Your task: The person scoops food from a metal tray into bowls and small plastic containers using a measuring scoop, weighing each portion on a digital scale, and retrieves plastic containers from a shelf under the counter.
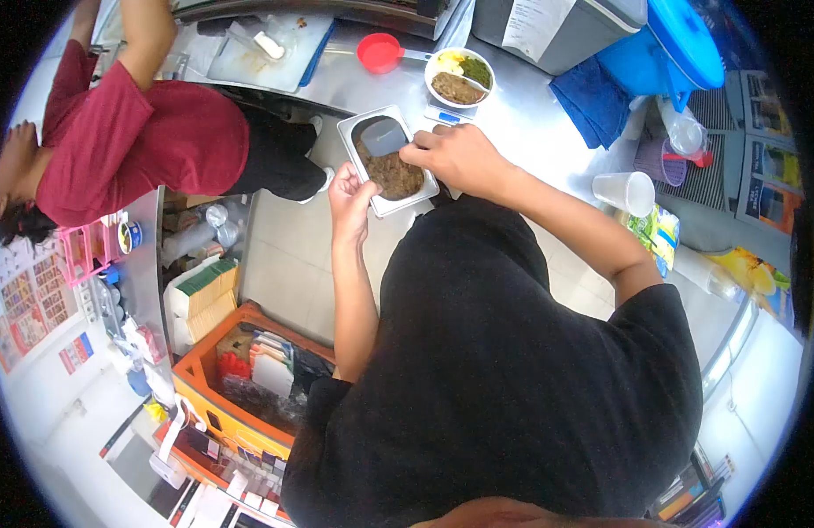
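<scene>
My left hand is closed on the near-left rim of a rectangular metal food pan. Brown minced meat lies inside the pan, with a flat grey scraper against it. My right hand is closed over the pan's right side, fingers pinched at the scraper's edge; their grip is partly hidden. Just beyond, a round white bowl holds minced meat, chopped greens and something yellow and white in separate portions. A small scale with a blue display shows at the bowl's near edge.
A red ladle or cup lies on the steel counter. Blue cloth, a blue bucket and a plastic cup are at right. A co-worker in a maroon shirt stands left, near an orange crate.
</scene>
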A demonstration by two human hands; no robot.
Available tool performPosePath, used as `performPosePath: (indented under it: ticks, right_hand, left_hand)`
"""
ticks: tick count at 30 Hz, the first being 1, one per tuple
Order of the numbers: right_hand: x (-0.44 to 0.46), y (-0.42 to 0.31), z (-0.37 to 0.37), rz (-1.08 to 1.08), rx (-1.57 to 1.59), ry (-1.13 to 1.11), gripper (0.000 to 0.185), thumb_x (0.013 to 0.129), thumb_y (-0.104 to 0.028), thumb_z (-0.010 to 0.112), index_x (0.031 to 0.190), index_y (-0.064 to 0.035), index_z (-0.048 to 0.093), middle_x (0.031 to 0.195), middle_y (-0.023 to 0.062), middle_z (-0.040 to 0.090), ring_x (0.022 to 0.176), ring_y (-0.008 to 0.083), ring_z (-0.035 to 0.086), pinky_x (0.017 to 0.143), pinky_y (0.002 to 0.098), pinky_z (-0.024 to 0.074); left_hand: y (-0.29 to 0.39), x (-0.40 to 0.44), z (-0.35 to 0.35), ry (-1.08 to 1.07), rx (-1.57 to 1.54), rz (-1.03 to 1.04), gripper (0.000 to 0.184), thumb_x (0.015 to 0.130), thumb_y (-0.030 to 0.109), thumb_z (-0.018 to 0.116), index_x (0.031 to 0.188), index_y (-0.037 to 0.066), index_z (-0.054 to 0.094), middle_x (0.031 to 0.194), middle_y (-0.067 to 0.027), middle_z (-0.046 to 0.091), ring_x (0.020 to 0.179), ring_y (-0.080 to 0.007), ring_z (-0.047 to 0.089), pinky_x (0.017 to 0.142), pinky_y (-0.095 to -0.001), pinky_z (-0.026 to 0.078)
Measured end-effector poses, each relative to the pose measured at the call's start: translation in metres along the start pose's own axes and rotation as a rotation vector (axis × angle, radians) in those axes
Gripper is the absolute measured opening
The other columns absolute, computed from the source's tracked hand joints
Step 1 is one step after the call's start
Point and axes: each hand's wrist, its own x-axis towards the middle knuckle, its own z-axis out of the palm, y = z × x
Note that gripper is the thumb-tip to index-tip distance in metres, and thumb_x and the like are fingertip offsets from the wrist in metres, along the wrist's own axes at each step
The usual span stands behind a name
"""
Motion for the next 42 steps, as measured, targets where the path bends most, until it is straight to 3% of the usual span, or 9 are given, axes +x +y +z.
performPosePath:
  ticks: [4,7,10,19,23,27,31,36,42]
  right_hand:
    - [0.008,0.004,0.008,0.083,0.214,-0.042,0.021,0.087,-0.017,0.064,0.107,-0.0142,0.062,0.084,0.0161,0.07,0.076,0.0366,0.072,0.063,0.0493,0.0555]
    - [0.019,0.001,0.018,0.295,0.356,-0.068,0.018,0.088,-0.021,0.064,0.104,-0.0124,0.065,0.077,0.0212,0.069,0.074,0.0425,0.069,0.067,0.0541,0.0541]
    - [0.03,-0.001,0.026,0.263,0.384,-0.003,0.017,0.093,-0.018,0.064,0.086,-0.0027,0.063,0.067,0.0217,0.065,0.068,0.0432,0.067,0.064,0.0544,0.0518]
    - [0.046,0.004,0.077,0.215,0.41,-0.19,0.011,0.076,-0.007,0.063,0.082,0.0006,0.069,0.081,0.0263,0.069,0.081,0.0454,0.069,0.072,0.0535,0.0555]
    - [0.04,0.006,0.085,0.19,0.44,-0.221,0.012,0.077,-0.007,0.064,0.084,0.0004,0.07,0.083,0.0265,0.069,0.083,0.0456,0.069,0.072,0.053,0.0553]
    - [0.036,0.012,0.083,0.206,0.493,-0.214,0.012,0.08,-0.009,0.063,0.085,0.0004,0.069,0.083,0.0262,0.069,0.083,0.0459,0.068,0.072,0.0537,0.0545]
    - [0.029,0.021,0.069,0.216,0.507,-0.128,0.013,0.087,-0.012,0.062,0.088,0.0003,0.068,0.081,0.0264,0.067,0.082,0.0457,0.068,0.074,0.0537,0.0535]
    - [0.019,0.031,0.03,0.169,0.546,0.046,0.018,0.095,-0.015,0.062,0.086,0.0005,0.064,0.066,0.0236,0.06,0.066,0.0427,0.063,0.062,0.05,0.0467]
    - [0.009,0.018,0.01,0.183,0.527,0.043,0.017,0.098,-0.017,0.062,0.089,-0.0027,0.062,0.065,0.0204,0.058,0.063,0.0405,0.062,0.059,0.048,0.0456]
  left_hand:
    - [0.012,-0.003,0.005,0.011,0.011,-0.06,0.016,0.079,-0.008,0.06,0.091,0.003,0.058,0.073,-0.0033,0.064,0.048,-0.0089,0.056,0.034,-0.0247,0.042]
    - [0.016,-0.003,0.007,0.003,0.058,-0.074,0.014,0.079,-0.006,0.061,0.088,0.004,0.058,0.069,-0.0021,0.062,0.046,-0.0084,0.054,0.035,-0.0241,0.042]
    - [0.016,-0.002,0.005,0.019,0.096,-0.098,0.013,0.079,-0.005,0.062,0.085,0.005,0.057,0.069,-0.0013,0.061,0.045,-0.008,0.054,0.034,-0.0239,0.041]
    - [0.024,0.001,0.0,-0.067,0.14,-0.274,0.017,0.08,-0.002,0.063,0.082,0.01,0.051,0.062,0.001,0.056,0.036,-0.0063,0.046,0.028,-0.0221,0.035]
    - [0.018,0.007,-0.011,-0.085,0.119,-0.317,0.017,0.08,-0.001,0.064,0.09,0.008,0.054,0.061,0.0012,0.056,0.034,-0.0052,0.043,0.029,-0.0213,0.037]
    - [0.02,0.01,-0.009,-0.114,0.1,-0.33,0.017,0.08,-0.005,0.063,0.086,0.007,0.053,0.065,-0.0026,0.062,0.034,-0.0065,0.045,0.031,-0.0243,0.044]
    - [0.014,0.006,-0.008,-0.106,0.064,-0.255,0.019,0.079,-0.007,0.06,0.092,0.006,0.057,0.071,-0.0019,0.064,0.04,-0.0044,0.047,0.031,-0.0213,0.037]
    - [-0.005,0.004,-0.009,-0.06,0.0,-0.089,0.024,0.078,-0.008,0.058,0.098,0.005,0.06,0.08,-0.0013,0.067,0.05,-0.0014,0.051,0.035,-0.0177,0.029]
    - [-0.008,0.001,0.003,-0.01,-0.042,-0.034,0.021,0.081,-0.006,0.057,0.099,0.006,0.06,0.081,-0.0019,0.068,0.05,-0.0005,0.05,0.035,-0.0171,0.03]
